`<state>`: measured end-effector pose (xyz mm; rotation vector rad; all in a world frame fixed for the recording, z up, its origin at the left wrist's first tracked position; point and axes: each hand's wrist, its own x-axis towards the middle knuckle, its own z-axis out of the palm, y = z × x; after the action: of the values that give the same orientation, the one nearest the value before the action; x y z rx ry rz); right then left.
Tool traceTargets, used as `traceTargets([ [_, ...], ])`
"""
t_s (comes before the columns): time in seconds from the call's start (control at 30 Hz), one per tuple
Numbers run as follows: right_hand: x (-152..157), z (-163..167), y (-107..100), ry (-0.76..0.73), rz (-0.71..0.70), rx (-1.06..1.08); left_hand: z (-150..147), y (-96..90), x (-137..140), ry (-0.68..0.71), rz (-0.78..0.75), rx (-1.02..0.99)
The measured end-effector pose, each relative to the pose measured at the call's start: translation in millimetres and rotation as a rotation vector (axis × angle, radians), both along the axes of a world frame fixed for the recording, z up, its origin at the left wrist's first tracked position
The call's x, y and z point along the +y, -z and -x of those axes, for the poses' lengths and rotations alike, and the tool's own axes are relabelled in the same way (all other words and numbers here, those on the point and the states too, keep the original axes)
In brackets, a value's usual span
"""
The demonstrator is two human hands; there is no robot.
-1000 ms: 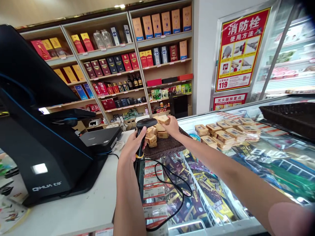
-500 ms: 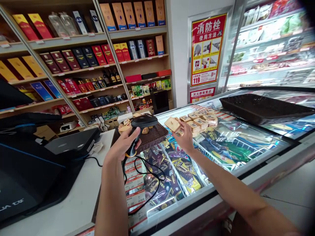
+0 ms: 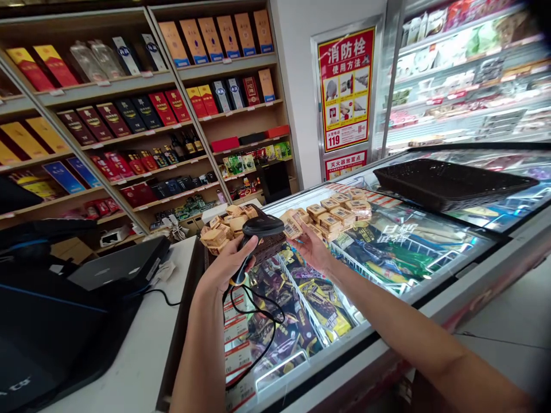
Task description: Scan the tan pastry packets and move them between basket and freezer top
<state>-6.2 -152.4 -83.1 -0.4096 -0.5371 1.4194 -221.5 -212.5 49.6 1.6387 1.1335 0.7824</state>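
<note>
One scanner (image 3: pixel 263 225) points right, handle (image 3: pixel 239 275) slanting down-left

Display shelves (image 3: pixel 424 132) glare white and soft — the picture's upper-right corner dark.

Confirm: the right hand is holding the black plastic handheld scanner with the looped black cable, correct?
Wrong side: the left hand is holding the black plastic handheld scanner with the looped black cable, as the head view shows.
</note>
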Motion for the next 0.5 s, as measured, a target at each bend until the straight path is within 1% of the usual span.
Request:
traceTargets([
  [0.1,-3.0,-2.6,-5.7,-0.070,0.088,0.107,2.9,1.7,1.6,0.000,0.022,0.035],
  [0.2,-5.6,-6.7,-9.4,-0.126,0.132,0.104,1.7,1.5,2.1,0.007,0.002,0.036],
  [0.33,-6.6,-12.4,-10.4,-0.194,0.127,0.048,-2.9,0.6,1.4,0.036,-0.079,0.052],
  [0.5,-6.4,-15.5,-9.4,-0.183,0.107,0.017,-5.0,0.8,0.4,0.039,-0.119,0.139],
])
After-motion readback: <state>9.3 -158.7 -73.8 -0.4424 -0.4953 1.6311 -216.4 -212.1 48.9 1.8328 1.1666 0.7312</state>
